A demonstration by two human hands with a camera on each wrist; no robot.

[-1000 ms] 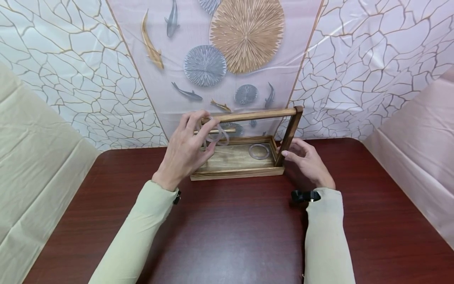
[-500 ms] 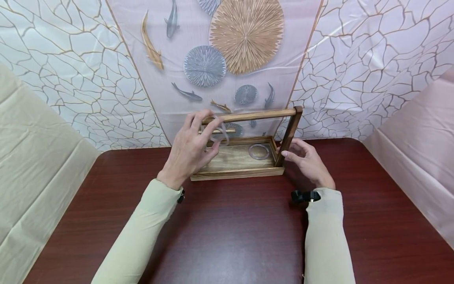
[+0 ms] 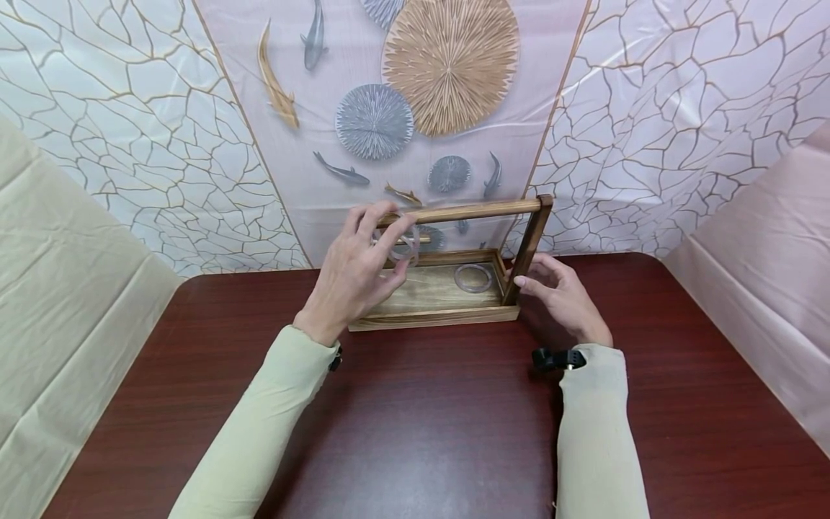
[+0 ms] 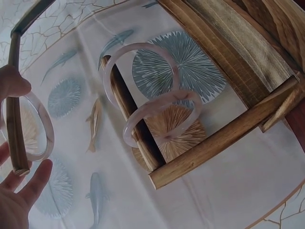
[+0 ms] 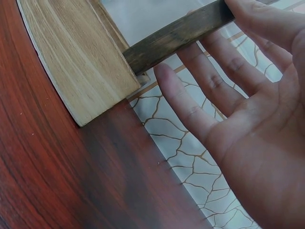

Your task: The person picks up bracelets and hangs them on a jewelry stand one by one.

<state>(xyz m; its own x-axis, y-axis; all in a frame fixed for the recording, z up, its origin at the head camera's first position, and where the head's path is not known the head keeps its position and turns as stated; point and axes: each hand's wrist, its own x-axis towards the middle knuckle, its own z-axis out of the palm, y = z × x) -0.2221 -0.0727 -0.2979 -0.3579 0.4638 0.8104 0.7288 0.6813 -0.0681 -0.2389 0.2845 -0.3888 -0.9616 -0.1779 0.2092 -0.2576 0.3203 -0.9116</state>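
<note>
My left hand (image 3: 353, 270) pinches a pale translucent bangle (image 4: 49, 131) between thumb and fingertips. The bangle encircles the upper bar (image 3: 480, 210) of a wooden jewellery stand, close to the bar's free end. Two more bangles, one (image 4: 175, 71) behind the other (image 4: 143, 109), hang on the shorter lower bar (image 4: 148, 145). Another bangle (image 3: 472, 290) lies flat in the stand's tray (image 3: 441, 315), at its right side. My right hand (image 3: 569, 297) holds the dark upright post (image 3: 532, 245), thumb in front and fingers behind, as the right wrist view also shows.
The stand sits at the back of a reddish-brown table (image 3: 415, 418). Right behind it hangs a patterned cloth backdrop (image 3: 402, 166). Plain beige cloth (image 3: 71, 303) closes off the left side, and similar cloth (image 3: 772, 274) the right.
My left hand has shifted a little to the right, carrying the pinched bangle along the upper bar. The right hand and the stand stay where they were.
</note>
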